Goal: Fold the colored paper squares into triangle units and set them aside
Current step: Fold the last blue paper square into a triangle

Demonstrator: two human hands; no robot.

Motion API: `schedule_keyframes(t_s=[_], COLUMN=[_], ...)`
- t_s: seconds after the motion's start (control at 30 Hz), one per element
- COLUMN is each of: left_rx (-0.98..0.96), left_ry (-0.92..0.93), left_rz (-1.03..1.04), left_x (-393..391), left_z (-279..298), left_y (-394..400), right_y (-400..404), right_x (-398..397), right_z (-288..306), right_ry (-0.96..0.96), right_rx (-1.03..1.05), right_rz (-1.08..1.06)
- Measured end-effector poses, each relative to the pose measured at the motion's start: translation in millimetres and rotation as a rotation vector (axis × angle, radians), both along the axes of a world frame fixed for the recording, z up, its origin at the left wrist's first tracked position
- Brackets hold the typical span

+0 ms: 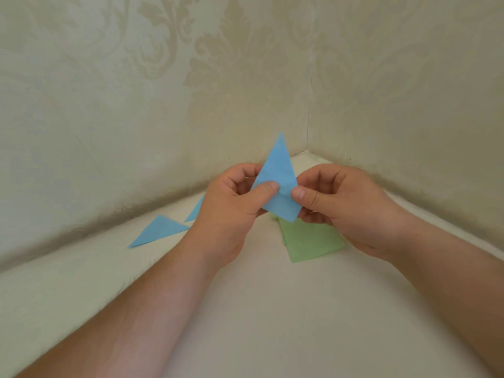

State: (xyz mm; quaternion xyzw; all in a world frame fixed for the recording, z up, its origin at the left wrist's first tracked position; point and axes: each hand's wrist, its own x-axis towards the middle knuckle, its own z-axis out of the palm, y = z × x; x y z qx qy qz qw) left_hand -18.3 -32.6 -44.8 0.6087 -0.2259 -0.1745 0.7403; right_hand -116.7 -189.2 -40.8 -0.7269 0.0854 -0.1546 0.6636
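I hold a blue paper [281, 170], folded into a narrow pointed shape, up above the white surface with its tip pointing upward. My left hand [231, 208] pinches its lower left part between thumb and fingers. My right hand [343, 205] pinches its lower right edge, thumb in front. A folded blue triangle [158, 231] lies flat on the surface at the left. A second blue triangle [197, 210] lies beside it, partly hidden behind my left hand. Green paper squares [311, 241] lie stacked under my hands.
The white surface [272, 309] sits in a corner between two walls with pale patterned wallpaper [136, 105]. The walls meet just behind the held paper.
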Motion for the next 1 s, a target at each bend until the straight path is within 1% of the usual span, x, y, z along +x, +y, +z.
schedule_keyframes(t_s=[0.07,0.13,0.2,0.3,0.37,0.47,0.53,0.6,0.73,0.83,0.9,1.0], left_rx=[0.036,0.112,0.183,0.248,0.304,0.317,0.301,0.291,0.207,0.252,0.235,0.076], left_ry=[-0.053,-0.185,-0.309,-0.449,-0.576,-0.781,-0.871,-0.925,-0.88,-0.877,-0.802,-0.638], left_rz=[0.065,0.137,0.205,0.268,0.269,0.225,0.183,0.173,0.197,0.234,0.203,0.125], left_x=[2,2,-1,-7,-10,-14,-16,-17,-11,-5,-2,-1], left_z=[1,3,5,8,8,8,8,8,6,4,1,-1], left_y=[2,5,7,10,11,11,10,9,11,11,10,9], right_y=[-1,-3,-5,-2,1,6,7,7,3,1,2,2], right_x=[0,-1,-4,-9,-12,-12,-11,-9,-7,-6,-6,-6], right_z=[0,2,5,8,7,5,4,5,6,7,9,9], right_ry=[-0.038,-0.127,-0.236,-0.316,-0.3,-0.176,-0.109,-0.1,-0.149,-0.2,-0.239,-0.279], right_rx=[-0.171,-0.323,-0.391,-0.412,-0.428,-0.421,-0.398,-0.368,-0.212,-0.074,-0.02,-0.038], right_rz=[-0.1,-0.217,-0.285,-0.281,-0.23,-0.089,-0.029,-0.014,-0.029,-0.037,-0.029,-0.049])
